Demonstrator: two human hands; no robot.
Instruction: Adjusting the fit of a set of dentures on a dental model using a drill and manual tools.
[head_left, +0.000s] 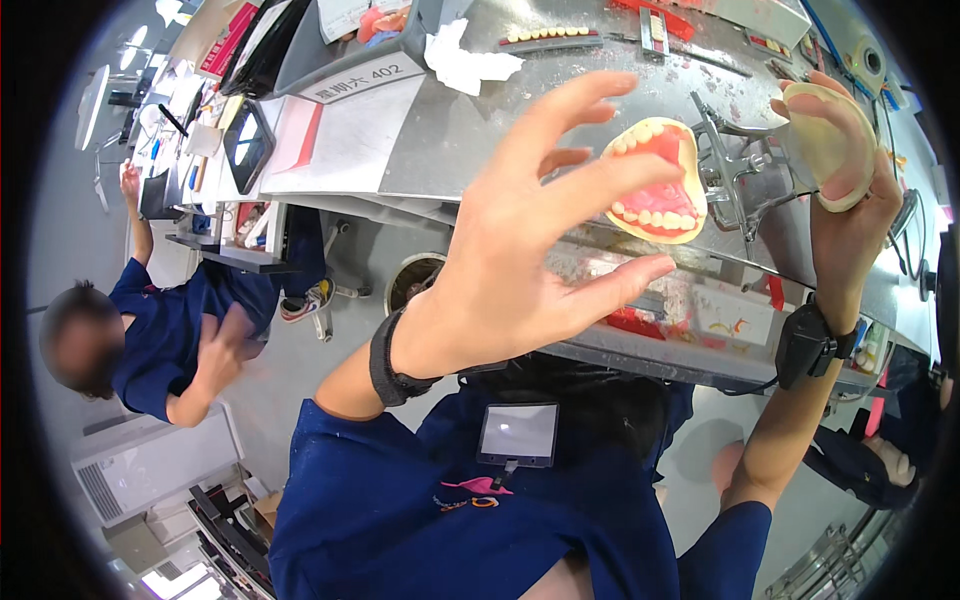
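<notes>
My left hand is raised over the bench edge with its fingers spread. Its index finger crosses in front of a dental model, a pale yellow cast with pink wax gums and rows of cream teeth. The thumb stays apart from the model, below it. Just right of the model is a metal articulator; whether the two are joined I cannot tell. In my right hand is a pale yellow plaster cast, gripped by its rim between fingers and thumb, beside the articulator. Its far side is hidden.
Crumpled white tissue, a strip of artificial teeth and a grey bin are on the metal bench. A scrap-strewn drawer lies below its edge. At left, another person sits by a bench.
</notes>
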